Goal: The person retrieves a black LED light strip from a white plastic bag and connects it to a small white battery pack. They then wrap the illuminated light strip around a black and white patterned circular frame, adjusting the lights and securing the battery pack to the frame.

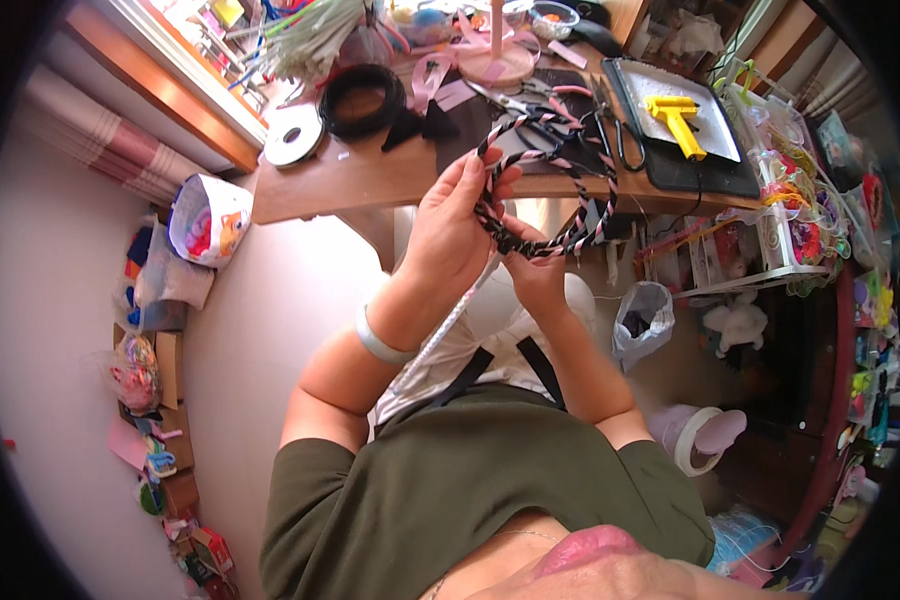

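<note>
Two round loops [612,189], wound in black and pink strips, are held up just before the table's front edge. My left hand [454,202] pinches their left side between thumb and fingers. Lower down, my right hand [538,276] grips the dark wound joint at the bottom of the loops, its fingers partly hidden behind them. From that joint a thin rod wrapped in white [450,322] slants down towards my lap, passing beside my left forearm. Scissors [630,139] and pink-handled pliers [559,90] lie on the table beyond the loops.
On the wooden table [307,187] lie a white spool [277,144], a black coil [330,120] and black triangular pieces [440,124]. At right, a yellow glue gun [679,131] rests on a tray, its cord over the edge. A lined bin [643,337] stands below, near a white rack [784,255].
</note>
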Demonstrator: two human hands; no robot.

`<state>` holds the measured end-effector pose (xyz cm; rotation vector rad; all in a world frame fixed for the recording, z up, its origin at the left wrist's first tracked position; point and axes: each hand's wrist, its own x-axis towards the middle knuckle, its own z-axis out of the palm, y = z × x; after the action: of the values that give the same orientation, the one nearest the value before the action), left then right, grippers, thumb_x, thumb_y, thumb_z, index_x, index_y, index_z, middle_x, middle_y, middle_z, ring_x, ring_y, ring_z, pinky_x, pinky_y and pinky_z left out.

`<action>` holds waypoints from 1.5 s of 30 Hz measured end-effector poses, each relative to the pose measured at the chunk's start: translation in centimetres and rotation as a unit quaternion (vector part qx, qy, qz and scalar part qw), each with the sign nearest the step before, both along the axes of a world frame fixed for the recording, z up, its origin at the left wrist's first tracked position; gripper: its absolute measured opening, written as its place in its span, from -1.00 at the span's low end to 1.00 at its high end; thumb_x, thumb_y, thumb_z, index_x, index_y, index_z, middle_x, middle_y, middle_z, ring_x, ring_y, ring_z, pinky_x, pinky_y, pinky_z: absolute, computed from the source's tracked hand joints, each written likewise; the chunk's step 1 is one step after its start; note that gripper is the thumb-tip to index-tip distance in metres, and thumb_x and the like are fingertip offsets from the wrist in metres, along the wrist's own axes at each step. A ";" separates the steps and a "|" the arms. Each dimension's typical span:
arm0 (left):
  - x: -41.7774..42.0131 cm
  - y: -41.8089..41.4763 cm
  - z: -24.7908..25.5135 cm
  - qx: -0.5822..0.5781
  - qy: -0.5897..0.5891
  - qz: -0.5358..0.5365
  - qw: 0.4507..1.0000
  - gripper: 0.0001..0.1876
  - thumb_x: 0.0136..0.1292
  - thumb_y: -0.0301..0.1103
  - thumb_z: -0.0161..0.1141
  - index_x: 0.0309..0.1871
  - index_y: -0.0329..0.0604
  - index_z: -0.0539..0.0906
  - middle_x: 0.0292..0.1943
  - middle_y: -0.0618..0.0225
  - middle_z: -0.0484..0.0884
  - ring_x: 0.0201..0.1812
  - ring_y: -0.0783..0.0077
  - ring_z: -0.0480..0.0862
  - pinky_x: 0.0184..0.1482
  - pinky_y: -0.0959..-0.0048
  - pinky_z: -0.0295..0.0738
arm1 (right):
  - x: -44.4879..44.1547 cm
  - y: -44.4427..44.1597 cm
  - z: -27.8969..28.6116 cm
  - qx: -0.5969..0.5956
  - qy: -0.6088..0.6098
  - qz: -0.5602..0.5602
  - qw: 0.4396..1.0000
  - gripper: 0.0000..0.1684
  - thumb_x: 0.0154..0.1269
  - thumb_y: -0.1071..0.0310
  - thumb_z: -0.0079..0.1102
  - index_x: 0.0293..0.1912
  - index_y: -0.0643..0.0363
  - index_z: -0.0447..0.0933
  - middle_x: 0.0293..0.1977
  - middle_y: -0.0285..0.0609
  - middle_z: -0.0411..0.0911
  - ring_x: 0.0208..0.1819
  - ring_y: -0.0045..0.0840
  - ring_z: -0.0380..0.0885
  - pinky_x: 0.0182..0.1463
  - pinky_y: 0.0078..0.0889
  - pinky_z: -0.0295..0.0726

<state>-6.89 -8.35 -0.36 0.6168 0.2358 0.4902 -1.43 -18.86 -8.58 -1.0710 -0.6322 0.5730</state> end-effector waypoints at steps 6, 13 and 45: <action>-0.3 -0.1 0.6 0.005 -0.034 0.000 0.999 -0.74 0.42 -0.28 -0.03 0.04 -0.21 0.51 -0.13 0.17 0.59 -0.28 0.53 0.52 -0.29 0.58 0.49 | -0.5 0.0 -1.0 0.053 0.051 0.058 0.996 -0.52 0.32 0.49 0.06 0.19 0.40 0.24 -0.07 -0.19 0.51 -0.11 -0.65 0.51 -0.08 -0.59 0.52; -0.6 0.0 1.3 0.080 0.012 0.002 0.997 -0.70 0.43 -0.22 -0.06 0.04 -0.22 0.51 -0.19 0.21 0.61 -0.34 0.59 0.50 -0.34 0.59 0.51 | -0.2 -0.2 -0.1 0.046 0.006 0.086 0.995 -0.49 0.32 0.44 0.09 0.20 0.41 0.23 -0.09 -0.15 0.52 -0.15 -0.60 0.55 -0.10 -0.56 0.54; -2.1 0.1 -0.7 0.204 0.067 0.091 0.972 -0.72 0.41 -0.29 -0.01 0.03 -0.28 0.53 -0.27 0.31 0.63 -0.29 0.63 0.46 -0.19 0.67 0.36 | 4.3 -7.2 -0.6 -0.283 -0.325 0.302 0.850 -0.73 0.34 0.30 0.06 -0.19 0.35 0.56 -0.38 -0.15 0.62 -0.37 -0.60 0.58 -0.25 -0.58 0.55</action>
<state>-9.00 -8.21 -1.04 1.0384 0.3261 0.6834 2.82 -26.10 -9.22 -1.6569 -1.4925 0.9909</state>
